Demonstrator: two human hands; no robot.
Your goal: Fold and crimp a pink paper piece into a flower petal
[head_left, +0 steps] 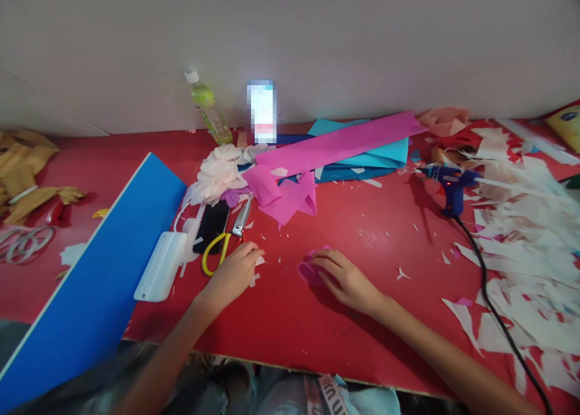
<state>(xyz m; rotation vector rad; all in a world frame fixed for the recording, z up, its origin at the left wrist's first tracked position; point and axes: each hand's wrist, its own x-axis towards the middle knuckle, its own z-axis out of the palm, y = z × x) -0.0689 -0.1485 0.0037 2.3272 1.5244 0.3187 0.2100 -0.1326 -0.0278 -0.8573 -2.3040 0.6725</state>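
Well to the right of the yellow-handled scissors (225, 246), the right hand (347, 279) bends its fingers over a small pink piece (309, 274) on the red table (281, 324); whether they pinch it, I cannot tell. At the scissors' near right side is the left hand (236, 269), its fingers curled close together beside a white scrap (259, 261); I cannot tell whether they grip anything. Left of the scissors lie a white plastic device (161, 267) and a blue board (113, 252), with a black phone (212, 221) just beside the blades. Far to their right, white paper scraps (512, 312) spread out near a blue glue gun (451, 188). Beyond the scissors come cut pink paper (290, 197), a pale ruffled flower (217, 173) and a long pink strip (339, 141) over turquoise sheets (385, 154). Farthest behind them, a green-labelled bottle (211, 113) stands near a blurred bright screen (263, 110).
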